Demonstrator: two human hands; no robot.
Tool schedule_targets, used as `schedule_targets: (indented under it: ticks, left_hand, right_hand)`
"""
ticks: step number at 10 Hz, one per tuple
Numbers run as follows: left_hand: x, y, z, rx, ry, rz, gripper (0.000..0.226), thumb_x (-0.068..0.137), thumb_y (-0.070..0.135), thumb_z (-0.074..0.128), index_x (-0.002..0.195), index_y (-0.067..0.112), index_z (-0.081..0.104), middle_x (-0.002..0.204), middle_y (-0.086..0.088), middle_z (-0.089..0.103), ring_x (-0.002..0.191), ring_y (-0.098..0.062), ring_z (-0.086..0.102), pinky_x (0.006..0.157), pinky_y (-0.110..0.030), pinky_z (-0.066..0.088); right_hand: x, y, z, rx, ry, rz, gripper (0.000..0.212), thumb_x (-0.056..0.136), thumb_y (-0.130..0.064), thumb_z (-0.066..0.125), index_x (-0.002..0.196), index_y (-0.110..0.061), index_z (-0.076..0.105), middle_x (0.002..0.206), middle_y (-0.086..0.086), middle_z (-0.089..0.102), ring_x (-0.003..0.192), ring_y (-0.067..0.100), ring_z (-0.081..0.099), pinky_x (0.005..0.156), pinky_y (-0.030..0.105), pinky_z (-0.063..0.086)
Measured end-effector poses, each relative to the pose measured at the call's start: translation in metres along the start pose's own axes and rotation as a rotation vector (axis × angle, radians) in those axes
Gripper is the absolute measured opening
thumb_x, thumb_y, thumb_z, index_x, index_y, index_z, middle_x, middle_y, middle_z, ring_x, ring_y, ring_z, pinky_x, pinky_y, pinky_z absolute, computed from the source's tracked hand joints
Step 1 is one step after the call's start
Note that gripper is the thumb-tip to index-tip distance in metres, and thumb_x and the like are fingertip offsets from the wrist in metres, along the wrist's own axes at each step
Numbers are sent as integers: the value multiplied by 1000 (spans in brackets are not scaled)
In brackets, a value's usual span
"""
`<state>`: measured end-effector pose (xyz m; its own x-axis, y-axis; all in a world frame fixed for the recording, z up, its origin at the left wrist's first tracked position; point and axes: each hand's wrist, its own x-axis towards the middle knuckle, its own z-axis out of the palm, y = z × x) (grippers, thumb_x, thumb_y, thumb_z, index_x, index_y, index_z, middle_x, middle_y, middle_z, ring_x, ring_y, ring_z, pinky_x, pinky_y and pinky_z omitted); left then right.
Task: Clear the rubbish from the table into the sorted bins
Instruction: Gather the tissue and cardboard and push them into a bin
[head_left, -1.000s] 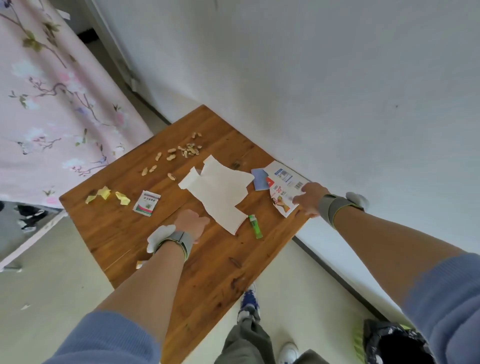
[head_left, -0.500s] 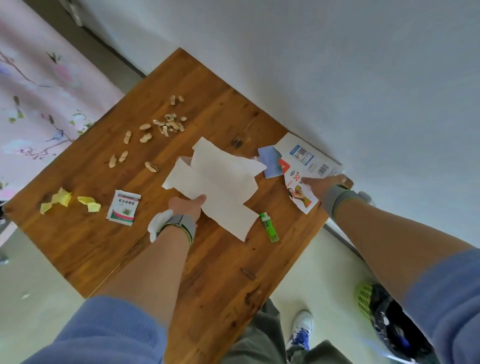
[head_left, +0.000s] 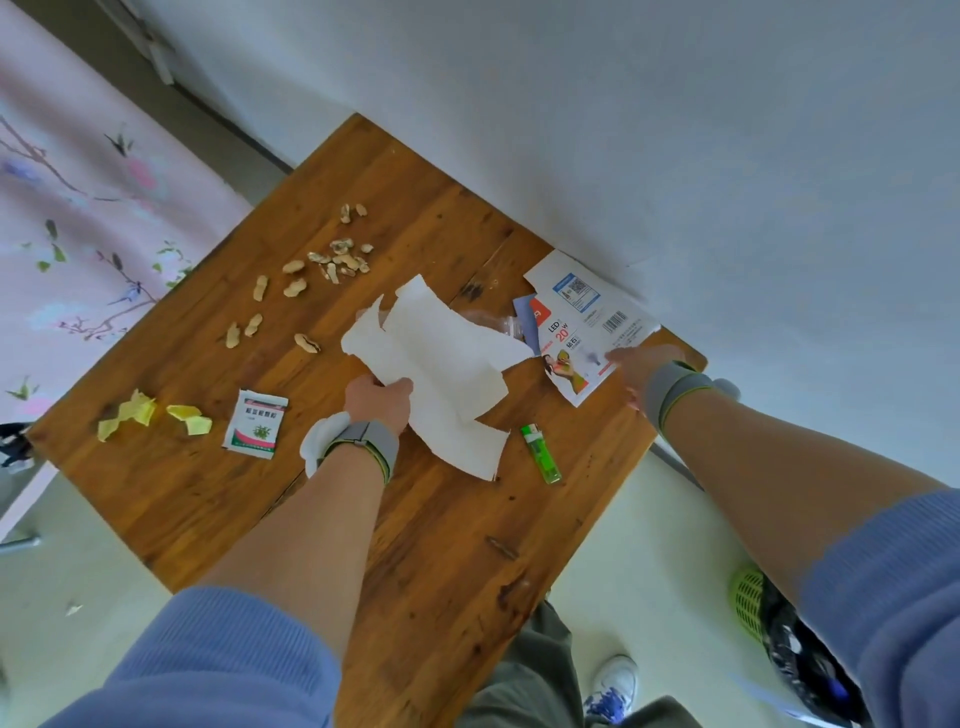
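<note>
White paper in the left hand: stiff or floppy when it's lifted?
Probably floppy: the white paper lies in creased, overlapping folds and bends where the left hand grips its edge. Likely very light, so it may trail or flutter. It looks layered, so a loose sheet might slide off onto the table.

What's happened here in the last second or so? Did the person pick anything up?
The left hand moved forward to the white paper and now grips its near edge, rumpling it up off the table. The right hand stays on the flattened LED box. Peanut shells, yellow scraps, sachet and green lighter lie as before.
</note>
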<state>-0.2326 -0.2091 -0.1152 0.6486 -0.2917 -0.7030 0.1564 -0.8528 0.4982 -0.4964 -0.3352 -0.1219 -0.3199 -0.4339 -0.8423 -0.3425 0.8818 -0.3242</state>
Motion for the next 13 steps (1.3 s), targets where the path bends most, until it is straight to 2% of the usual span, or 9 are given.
schedule_targets:
  ticks: [2, 3, 4, 5, 6, 9, 10, 11, 13]
  left_hand:
    - [-15, 0, -5, 107, 52, 71, 15, 83, 16, 63, 93, 9, 54, 92, -7, 59, 84, -28, 58, 79, -35, 52]
    - [-13, -4, -4, 103, 52, 84, 24, 83, 13, 63, 105, 3, 59, 103, -11, 64, 96, -32, 63, 79, -36, 51]
    - [-17, -9, -1, 152, 80, 104, 28, 84, 12, 63, 109, 2, 58, 112, -14, 65, 102, -33, 63, 76, -33, 49]
    - [-26, -7, -3, 209, 123, 143, 31, 86, 13, 62, 115, 3, 57, 115, -13, 64, 102, -32, 62, 74, -31, 44]
    - [-40, -1, -8, 230, 129, 212, 32, 91, 9, 52, 122, 4, 52, 118, -15, 61, 99, -31, 59, 73, -32, 41]
    - [-107, 43, -14, 404, 154, 455, 38, 99, 8, 38, 138, 9, 40, 126, -15, 56, 96, -30, 54, 64, -26, 38]
    - [-139, 51, -11, 499, 136, 552, 35, 97, 7, 41, 132, 8, 47, 129, -17, 54, 114, -35, 54, 87, -37, 48]
    - [-178, 52, 2, 465, 67, 649, 33, 90, -1, 41, 120, 8, 52, 109, -24, 61, 100, -43, 60, 88, -52, 53]
    - [-284, 24, 58, 520, -101, 848, 27, 92, -7, 38, 110, 9, 52, 94, -18, 60, 99, -40, 59, 83, -40, 48]
  right_hand:
    - [8, 3, 10, 14, -78, 4, 89, 70, -56, 77, 140, -13, 43, 120, 6, 65, 96, 26, 66, 69, 42, 55]
    - [18, 2, 22, 7, -83, -11, 76, 80, -44, 74, 141, -11, 43, 122, 11, 64, 100, 28, 68, 63, 43, 54]
    - [23, 11, 26, 22, -153, -47, 67, 89, -33, 65, 145, -6, 40, 144, 16, 48, 128, 35, 50, 98, 46, 45]
    - [8, 12, 25, 74, -151, -86, 52, 94, -22, 60, 140, -3, 45, 134, 19, 55, 113, 33, 58, 101, 44, 48]
    - [-9, 13, 18, 208, -41, -126, 36, 92, -13, 62, 127, -10, 56, 92, 6, 66, 75, 21, 63, 84, 42, 59]
    - [-69, 10, -48, -208, 89, -642, 27, 96, -20, 52, 121, -15, 61, 114, 8, 67, 84, 25, 55, 69, 30, 46]
    - [-89, 19, -80, -237, 112, -712, 27, 95, -19, 50, 120, -19, 62, 109, 8, 68, 83, 25, 56, 70, 30, 47]
    - [-106, 37, -120, -236, 134, -755, 22, 94, -17, 49, 111, -21, 64, 101, 8, 66, 82, 28, 57, 66, 28, 43]
    - [-126, 121, -230, -260, 246, -737, 15, 93, -16, 46, 95, -25, 58, 93, 5, 62, 82, 29, 59, 64, 28, 43]
